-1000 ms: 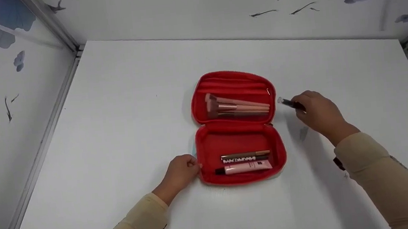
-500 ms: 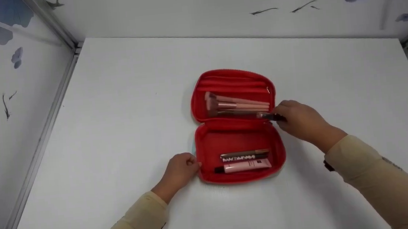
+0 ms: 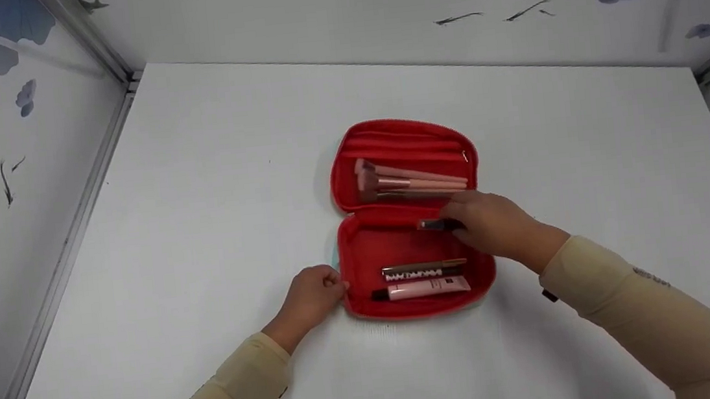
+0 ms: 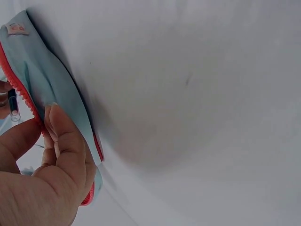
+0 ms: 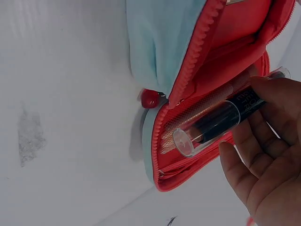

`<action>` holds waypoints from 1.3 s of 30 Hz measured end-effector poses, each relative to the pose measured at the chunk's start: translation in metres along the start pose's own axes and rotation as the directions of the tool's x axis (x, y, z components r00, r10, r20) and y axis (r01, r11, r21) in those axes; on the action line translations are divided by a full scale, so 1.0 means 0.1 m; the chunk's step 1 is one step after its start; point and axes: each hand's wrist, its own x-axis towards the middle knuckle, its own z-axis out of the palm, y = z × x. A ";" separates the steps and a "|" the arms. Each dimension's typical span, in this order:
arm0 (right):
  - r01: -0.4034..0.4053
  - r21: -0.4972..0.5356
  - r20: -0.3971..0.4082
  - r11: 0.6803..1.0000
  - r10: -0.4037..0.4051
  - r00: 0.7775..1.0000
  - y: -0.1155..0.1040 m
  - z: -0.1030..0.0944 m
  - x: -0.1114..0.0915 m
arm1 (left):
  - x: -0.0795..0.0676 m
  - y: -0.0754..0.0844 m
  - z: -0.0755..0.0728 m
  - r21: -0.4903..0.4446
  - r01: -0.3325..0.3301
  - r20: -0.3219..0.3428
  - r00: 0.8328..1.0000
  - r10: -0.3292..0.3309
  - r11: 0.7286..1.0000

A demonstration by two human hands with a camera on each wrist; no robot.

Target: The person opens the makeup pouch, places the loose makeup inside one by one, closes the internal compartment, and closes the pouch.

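Observation:
An unzipped cosmetic case (image 3: 385, 247), red inside and light blue outside, lies spread on the table. My left hand (image 3: 312, 296) pinches the zipped rim at its left side, thumb against fingers in the left wrist view. Over the near half's upper right, my right hand (image 3: 500, 228) holds a double-ended makeup stick (image 5: 218, 123), black with clear caps; a brownish tip shows through one cap. Lower in that half lie a slim brown tube (image 3: 420, 267), a patterned tube (image 3: 413, 275) and a pink squeeze tube (image 3: 429, 288). Several makeup brushes (image 3: 415, 183) sit behind mesh in the far half.
The white table (image 3: 216, 174) surrounds the case on all sides. Printed panels (image 3: 337, 18) stand along its back and left. A red bead (image 5: 150, 99) hangs at the case's fold in the right wrist view.
My right hand has carried the makeup stick leftward and toward me, from beside the case to over its near half. My left hand has stayed at the rim.

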 end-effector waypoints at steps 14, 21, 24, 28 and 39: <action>0.123 -0.082 0.032 0.989 -0.120 0.992 -0.29 0.07 0.13 | 0.01 0.01 -0.01 0.005 0.000 -0.007 1.000 0.000 1.000; 0.150 -0.084 0.077 0.985 -0.143 0.987 -0.33 0.15 0.18 | 0.01 0.02 -0.01 0.011 0.019 -0.005 1.000 -0.019 1.000; 0.140 -0.106 0.120 0.984 -0.127 0.985 -0.35 0.18 0.20 | 0.01 0.03 -0.01 0.013 0.024 -0.005 1.000 -0.024 1.000; 0.136 -0.121 0.155 0.983 -0.116 0.981 -0.39 0.20 0.22 | 0.01 0.02 0.00 0.013 0.022 -0.007 1.000 -0.021 1.000; 0.158 -0.133 0.167 0.978 -0.135 0.977 -0.42 0.31 0.25 | -0.01 0.01 0.00 -0.009 0.032 0.008 0.999 -0.032 0.999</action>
